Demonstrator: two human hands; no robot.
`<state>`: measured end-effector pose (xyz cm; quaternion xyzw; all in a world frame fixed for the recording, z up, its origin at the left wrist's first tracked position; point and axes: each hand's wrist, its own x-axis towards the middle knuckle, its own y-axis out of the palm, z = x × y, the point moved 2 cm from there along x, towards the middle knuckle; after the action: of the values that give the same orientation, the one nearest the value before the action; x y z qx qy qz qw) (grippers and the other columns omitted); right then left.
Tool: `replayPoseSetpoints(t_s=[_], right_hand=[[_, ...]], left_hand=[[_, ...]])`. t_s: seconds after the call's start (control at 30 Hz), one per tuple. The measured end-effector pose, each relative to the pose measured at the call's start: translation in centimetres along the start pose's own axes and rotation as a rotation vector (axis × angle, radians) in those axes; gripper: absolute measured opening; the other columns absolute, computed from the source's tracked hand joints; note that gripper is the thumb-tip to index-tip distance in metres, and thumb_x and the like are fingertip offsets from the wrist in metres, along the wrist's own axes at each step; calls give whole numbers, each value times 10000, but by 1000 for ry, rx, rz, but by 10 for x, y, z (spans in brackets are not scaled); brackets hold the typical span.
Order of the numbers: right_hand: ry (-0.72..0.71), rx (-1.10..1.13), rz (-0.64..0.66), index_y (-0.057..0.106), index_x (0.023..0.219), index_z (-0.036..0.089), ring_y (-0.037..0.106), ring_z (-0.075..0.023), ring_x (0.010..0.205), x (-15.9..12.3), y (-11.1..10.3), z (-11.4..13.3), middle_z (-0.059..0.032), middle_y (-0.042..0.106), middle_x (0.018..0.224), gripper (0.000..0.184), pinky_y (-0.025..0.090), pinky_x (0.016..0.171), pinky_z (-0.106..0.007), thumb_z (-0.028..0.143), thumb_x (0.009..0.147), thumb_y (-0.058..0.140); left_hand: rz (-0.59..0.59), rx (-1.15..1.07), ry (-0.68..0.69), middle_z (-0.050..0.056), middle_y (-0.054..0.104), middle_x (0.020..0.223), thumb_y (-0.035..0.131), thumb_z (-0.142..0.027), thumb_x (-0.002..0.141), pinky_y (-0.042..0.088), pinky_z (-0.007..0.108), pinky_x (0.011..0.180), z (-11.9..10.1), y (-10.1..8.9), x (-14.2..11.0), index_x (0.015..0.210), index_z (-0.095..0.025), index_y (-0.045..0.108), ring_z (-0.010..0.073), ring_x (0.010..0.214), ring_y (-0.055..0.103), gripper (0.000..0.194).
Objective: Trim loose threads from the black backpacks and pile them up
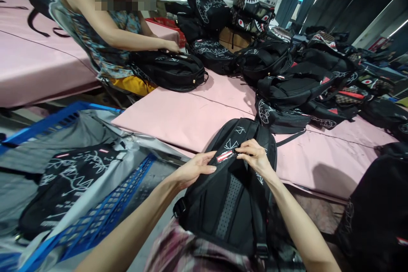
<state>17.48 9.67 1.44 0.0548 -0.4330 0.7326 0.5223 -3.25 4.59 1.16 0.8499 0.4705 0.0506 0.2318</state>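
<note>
While both hands worked at the black backpack (229, 206) in the head view, it lay over the plaid clothing (183, 248), top end at the pink table (168, 114), long axis pointing away from the wearer. Red-and-white label (225, 156) sat between the hands, slanting lower left to upper right. Left hand (195, 170) gripped the bag's edge, thumb near the label's lower end; right hand (255, 158) had fingertips pinched together just beside the upper end, exact hold too small to tell.

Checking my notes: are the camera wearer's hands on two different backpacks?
No, the left hand and right hand are both on the same black backpack.
</note>
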Motion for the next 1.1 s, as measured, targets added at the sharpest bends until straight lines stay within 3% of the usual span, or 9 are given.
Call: replayPoseSetpoints(t_s=[0.1,0.33,0.43,0.53,0.63,0.73,0.87,1.0,1.1], right_hand=[[-31,-54,39,701,917,269,525,-171,771,0,0,5,-33,618,808,179,451,686,-322,361,787,618],[-97,-181,83,689,935,233,514,-172,769,0,4,29,-47,619,817,167,433,693,-325,302,816,596],[-66,-225,106,687,957,252,519,-181,800,-4,7,44,-50,634,850,167,428,721,-340,279,824,589],[13,-87,136,700,922,271,545,-183,816,-9,3,51,-42,645,858,156,439,743,-342,323,805,611],[205,64,87,700,936,268,573,-180,846,-13,-13,38,-38,646,902,197,456,755,-325,368,782,629],[354,-63,95,691,977,264,573,-183,825,-16,-29,15,-34,656,854,217,444,741,-318,357,800,606],[381,-155,251,660,1018,254,564,-169,785,-16,-34,1,-15,650,826,224,420,721,-299,315,824,569],[427,-169,257,661,918,215,556,-148,728,-11,-31,3,-17,620,836,161,404,641,-262,297,797,594],[385,-184,259,675,854,207,538,-137,695,-7,-27,3,-9,587,765,117,391,630,-254,281,787,614]], left_hand=[[-1,55,37,75,587,1198,652,-130,662,288,346,1019,-3,4,0,1146,-159,589,228,1128,485,489],[-14,81,24,64,629,1107,644,-152,671,346,360,958,-2,13,1,1159,-157,575,235,1068,518,492],[-23,83,24,63,622,1128,648,-149,667,345,363,965,0,16,0,1169,-165,568,244,1107,496,509],[-41,108,45,60,606,1170,654,-158,664,313,359,1001,4,16,-1,1163,-173,572,238,1143,477,506],[-113,168,52,49,606,1182,652,-126,635,283,354,1030,10,12,0,1131,-180,591,227,1149,481,503],[-178,229,23,41,613,1178,630,-84,606,293,358,1027,13,6,2,1092,-184,612,228,1135,500,496],[-178,276,-5,48,625,1160,604,-73,597,319,378,1009,12,1,4,1073,-173,626,245,1105,525,487],[-191,249,-40,61,629,1147,621,-99,594,336,397,994,11,-2,2,1081,-158,619,258,1100,525,490],[-185,225,-57,66,635,1131,631,-108,592,345,400,984,12,-3,2,1067,-146,619,260,1093,526,477]])
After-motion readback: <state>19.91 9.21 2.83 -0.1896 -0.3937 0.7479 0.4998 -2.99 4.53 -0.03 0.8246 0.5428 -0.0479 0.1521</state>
